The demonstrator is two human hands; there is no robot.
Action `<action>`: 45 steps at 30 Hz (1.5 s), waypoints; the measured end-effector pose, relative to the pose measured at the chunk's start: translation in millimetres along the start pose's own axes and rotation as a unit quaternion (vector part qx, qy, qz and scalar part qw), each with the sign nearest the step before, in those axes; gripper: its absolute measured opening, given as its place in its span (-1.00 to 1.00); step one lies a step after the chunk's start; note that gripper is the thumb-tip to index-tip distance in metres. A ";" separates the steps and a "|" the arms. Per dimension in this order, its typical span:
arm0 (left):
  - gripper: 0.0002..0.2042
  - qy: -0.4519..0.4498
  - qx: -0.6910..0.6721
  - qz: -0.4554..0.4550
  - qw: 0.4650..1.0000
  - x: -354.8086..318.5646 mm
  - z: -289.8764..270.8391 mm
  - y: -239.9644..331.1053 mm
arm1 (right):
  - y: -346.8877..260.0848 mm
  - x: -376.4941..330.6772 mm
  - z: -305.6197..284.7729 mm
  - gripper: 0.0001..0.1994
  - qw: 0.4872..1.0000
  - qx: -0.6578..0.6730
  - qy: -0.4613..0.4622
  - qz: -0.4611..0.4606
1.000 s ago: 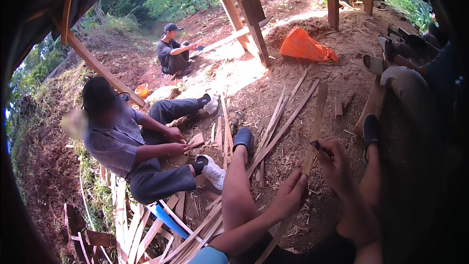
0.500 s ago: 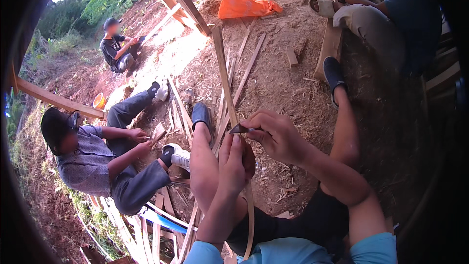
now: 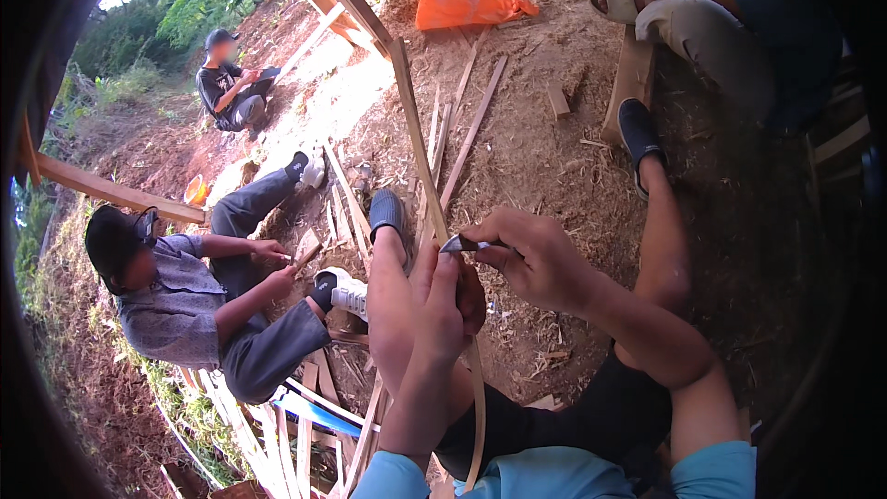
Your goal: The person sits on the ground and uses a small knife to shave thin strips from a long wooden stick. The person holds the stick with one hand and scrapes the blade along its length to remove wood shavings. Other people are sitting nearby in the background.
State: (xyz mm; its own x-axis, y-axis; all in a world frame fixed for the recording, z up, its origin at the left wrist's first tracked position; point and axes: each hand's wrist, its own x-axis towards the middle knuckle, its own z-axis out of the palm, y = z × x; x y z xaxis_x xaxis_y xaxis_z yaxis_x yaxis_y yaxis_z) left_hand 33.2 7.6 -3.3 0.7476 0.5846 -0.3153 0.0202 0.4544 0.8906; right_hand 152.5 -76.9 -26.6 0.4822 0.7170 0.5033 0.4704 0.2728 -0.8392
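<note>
Right hand [image 3: 536, 263], knife [image 3: 462, 244] against bamboo strip [image 3: 420, 143].

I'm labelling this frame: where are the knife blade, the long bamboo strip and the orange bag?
knife blade [image 3: 459, 244], head view, flat of the blade.
long bamboo strip [image 3: 416, 134], head view, mid-length above the hands.
orange bag [image 3: 467, 6], head view, middle.

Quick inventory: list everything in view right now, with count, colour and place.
Strip: one, long, pale, running from the hands up the middle.
Blade: one, small, grey, against the strip.
Bag: one, orange, top middle on the dirt.
Loose slats: several, pale wood, on the ground, middle.
Seated people: one in grey at left, one in dark at upper left, one at top right.
Left hand: grip on the strip.
Right hand: grip on the blade.
</note>
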 end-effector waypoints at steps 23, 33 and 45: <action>-0.83 -0.030 0.071 -0.026 0.997 -5.7 10.9 -11.7 | 13.0 18.8 -5.6 -0.86 0.990 -0.048 0.132 0.018; -0.77 0.024 0.052 0.002 0.998 6.2 7.3 -1.0 | 7.4 -1.6 8.7 -0.79 0.998 0.008 0.058 0.031; -0.83 -0.001 0.012 -0.008 1.000 -0.4 9.4 -2.9 | 2.9 3.9 4.4 -0.82 0.997 0.012 0.071 0.019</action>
State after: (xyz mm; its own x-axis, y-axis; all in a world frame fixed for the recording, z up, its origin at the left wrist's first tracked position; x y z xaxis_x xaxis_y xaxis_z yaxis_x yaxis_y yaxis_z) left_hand 39.1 -0.3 -2.6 0.7484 0.5764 -0.3281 0.0479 0.4465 0.8935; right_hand 152.5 -70.5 -28.0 0.6002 0.6291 0.4940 0.4325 0.2643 -0.8620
